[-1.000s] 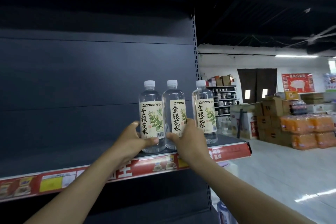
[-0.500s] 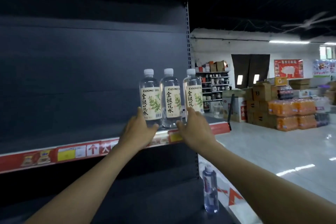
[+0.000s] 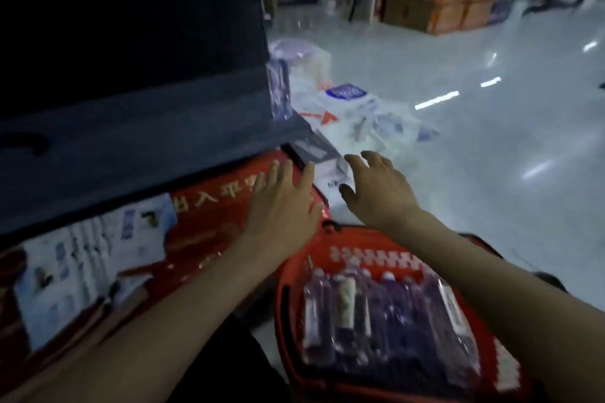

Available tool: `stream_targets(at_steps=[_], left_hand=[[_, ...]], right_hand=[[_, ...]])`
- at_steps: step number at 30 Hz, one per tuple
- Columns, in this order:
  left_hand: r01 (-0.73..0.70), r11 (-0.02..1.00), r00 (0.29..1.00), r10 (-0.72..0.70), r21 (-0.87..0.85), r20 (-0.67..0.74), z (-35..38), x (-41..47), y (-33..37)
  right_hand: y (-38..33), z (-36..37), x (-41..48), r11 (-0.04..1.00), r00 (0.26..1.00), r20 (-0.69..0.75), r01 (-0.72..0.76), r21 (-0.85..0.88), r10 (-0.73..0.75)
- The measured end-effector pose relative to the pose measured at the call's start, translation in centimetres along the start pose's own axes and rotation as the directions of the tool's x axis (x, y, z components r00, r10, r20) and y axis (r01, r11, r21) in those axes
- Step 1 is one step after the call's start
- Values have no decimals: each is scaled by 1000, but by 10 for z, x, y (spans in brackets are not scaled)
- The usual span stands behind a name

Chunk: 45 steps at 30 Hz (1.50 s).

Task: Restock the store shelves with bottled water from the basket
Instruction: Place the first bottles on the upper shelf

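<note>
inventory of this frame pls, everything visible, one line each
basket: one, red, on the floor lower right
bottles: several, clear, lying in the basket; too blurred to count
shelf: one, dark grey, left
lone bottle: one, clear, standing at the shelf's right end
banner: one, red with white characters, below the shelf edge
plastic wrapping: a heap, white, on the floor beyond the hands
orange packs: a stack, orange, far back
left hand: fingers spread, holds nothing, over the banner
right hand: fingers loosely spread, holds nothing, beyond the basket
</note>
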<state>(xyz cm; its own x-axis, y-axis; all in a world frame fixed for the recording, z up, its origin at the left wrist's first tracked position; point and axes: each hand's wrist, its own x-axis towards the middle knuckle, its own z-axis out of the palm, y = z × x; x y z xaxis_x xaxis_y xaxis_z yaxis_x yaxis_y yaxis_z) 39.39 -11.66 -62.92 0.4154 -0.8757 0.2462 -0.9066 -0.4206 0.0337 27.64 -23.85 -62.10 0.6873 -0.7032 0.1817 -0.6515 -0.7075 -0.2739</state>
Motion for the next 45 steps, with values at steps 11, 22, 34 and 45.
stream_targets(at_steps=[11,22,34,45], left_hand=[[384,878,734,-105,-284,671,184,-95,68],[752,552,574,-279,-360,770,251,-78,79],[775,503,520,-163,-383,839,252,-68,76],[861,309,454,-108,-404,885,256,-57,82]], right_hand=[[160,104,-156,864,836,378,-480,150,398],[228,170,-167,466,516,476,-855,229,712],[219,199,-154,236,408,564,-905,354,718],[193,215,-160,323,504,760,-860,395,412]])
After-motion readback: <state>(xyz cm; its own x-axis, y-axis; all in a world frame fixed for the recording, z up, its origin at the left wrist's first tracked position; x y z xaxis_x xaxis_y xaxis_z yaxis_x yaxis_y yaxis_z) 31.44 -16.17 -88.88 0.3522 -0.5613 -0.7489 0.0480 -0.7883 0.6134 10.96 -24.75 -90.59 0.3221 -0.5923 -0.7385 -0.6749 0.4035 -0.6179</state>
